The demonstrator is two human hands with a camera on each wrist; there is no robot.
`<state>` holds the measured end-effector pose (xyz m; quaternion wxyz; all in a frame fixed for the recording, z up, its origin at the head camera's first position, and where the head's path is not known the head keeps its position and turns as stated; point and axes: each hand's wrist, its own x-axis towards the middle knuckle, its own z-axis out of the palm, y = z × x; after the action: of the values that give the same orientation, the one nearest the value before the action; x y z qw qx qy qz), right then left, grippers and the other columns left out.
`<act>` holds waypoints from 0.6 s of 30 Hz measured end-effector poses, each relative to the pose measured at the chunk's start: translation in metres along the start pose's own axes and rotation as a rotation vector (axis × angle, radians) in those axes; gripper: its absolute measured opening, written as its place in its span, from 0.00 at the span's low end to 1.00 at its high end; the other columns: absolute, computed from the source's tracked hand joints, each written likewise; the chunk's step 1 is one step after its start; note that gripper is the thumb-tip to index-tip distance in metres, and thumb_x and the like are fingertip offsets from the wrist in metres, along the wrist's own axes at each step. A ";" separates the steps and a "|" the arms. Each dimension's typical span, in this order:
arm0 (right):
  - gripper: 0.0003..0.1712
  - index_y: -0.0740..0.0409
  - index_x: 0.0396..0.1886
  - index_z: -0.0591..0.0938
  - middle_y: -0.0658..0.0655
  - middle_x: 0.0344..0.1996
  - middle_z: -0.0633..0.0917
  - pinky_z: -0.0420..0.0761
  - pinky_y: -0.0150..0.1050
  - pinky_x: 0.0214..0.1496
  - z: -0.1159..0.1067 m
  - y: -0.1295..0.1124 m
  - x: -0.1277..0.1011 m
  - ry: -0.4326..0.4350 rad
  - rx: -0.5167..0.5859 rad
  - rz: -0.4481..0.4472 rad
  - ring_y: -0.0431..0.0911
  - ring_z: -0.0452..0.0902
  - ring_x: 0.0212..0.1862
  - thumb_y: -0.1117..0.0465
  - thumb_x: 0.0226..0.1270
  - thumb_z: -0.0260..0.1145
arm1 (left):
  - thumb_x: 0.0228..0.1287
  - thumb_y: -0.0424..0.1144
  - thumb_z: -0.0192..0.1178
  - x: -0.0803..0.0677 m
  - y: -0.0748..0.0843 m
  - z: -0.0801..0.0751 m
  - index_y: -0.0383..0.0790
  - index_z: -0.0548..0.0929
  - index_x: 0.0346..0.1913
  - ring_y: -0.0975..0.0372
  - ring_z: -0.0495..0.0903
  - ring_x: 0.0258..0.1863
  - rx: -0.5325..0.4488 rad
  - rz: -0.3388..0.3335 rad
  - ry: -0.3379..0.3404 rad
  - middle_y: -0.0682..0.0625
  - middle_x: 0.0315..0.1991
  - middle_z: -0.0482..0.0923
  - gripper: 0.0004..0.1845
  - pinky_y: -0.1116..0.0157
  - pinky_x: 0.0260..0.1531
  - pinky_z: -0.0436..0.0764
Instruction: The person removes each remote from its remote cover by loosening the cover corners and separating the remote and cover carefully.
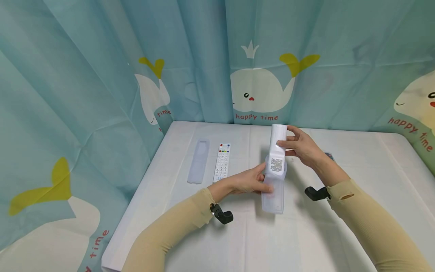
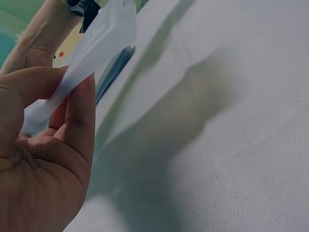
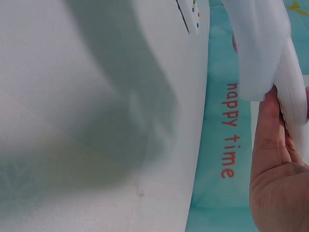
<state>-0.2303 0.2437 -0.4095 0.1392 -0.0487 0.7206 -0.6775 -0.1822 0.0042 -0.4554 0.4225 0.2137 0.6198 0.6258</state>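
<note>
Remote held above bench, right hand gripping bare upper end. Left hand pinching soft silicone sleeve over lower half. Sleeve looks floppy, stretchy, likely clingy; remote stiff, light. Best hold: sleeve rim.

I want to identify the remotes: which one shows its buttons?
The white remote lying on the table left of the hands; the held remote shows its back with a QR label.
</note>
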 end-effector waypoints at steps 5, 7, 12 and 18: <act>0.52 0.59 0.83 0.43 0.52 0.48 0.82 0.86 0.38 0.45 -0.001 0.000 0.001 -0.006 0.004 0.007 0.42 0.84 0.44 0.64 0.74 0.67 | 0.68 0.22 0.63 0.000 0.000 0.000 0.53 0.48 0.80 0.58 0.82 0.51 0.014 -0.012 -0.019 0.43 0.51 0.83 0.48 0.58 0.49 0.84; 0.52 0.58 0.84 0.43 0.52 0.50 0.81 0.86 0.38 0.46 -0.001 -0.001 0.001 -0.009 -0.003 0.009 0.41 0.83 0.45 0.64 0.74 0.67 | 0.67 0.22 0.63 -0.001 0.001 0.000 0.54 0.47 0.80 0.58 0.82 0.51 0.033 -0.018 -0.029 0.43 0.51 0.82 0.49 0.58 0.48 0.84; 0.53 0.57 0.84 0.44 0.59 0.56 0.78 0.85 0.39 0.47 0.000 -0.002 0.002 -0.013 -0.032 0.019 0.41 0.83 0.46 0.63 0.73 0.68 | 0.63 0.22 0.66 -0.002 -0.001 0.003 0.56 0.45 0.79 0.59 0.82 0.50 0.085 -0.050 -0.056 0.46 0.52 0.81 0.53 0.56 0.45 0.85; 0.53 0.55 0.84 0.44 0.62 0.58 0.77 0.85 0.38 0.47 -0.001 0.000 0.002 0.001 -0.032 0.019 0.42 0.83 0.47 0.61 0.73 0.69 | 0.71 0.29 0.62 0.001 -0.003 0.005 0.57 0.50 0.79 0.59 0.82 0.51 0.049 -0.024 0.011 0.47 0.54 0.80 0.43 0.57 0.44 0.84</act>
<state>-0.2326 0.2443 -0.4097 0.1443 -0.0440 0.7320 -0.6644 -0.1780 0.0076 -0.4574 0.4212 0.2130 0.6399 0.6065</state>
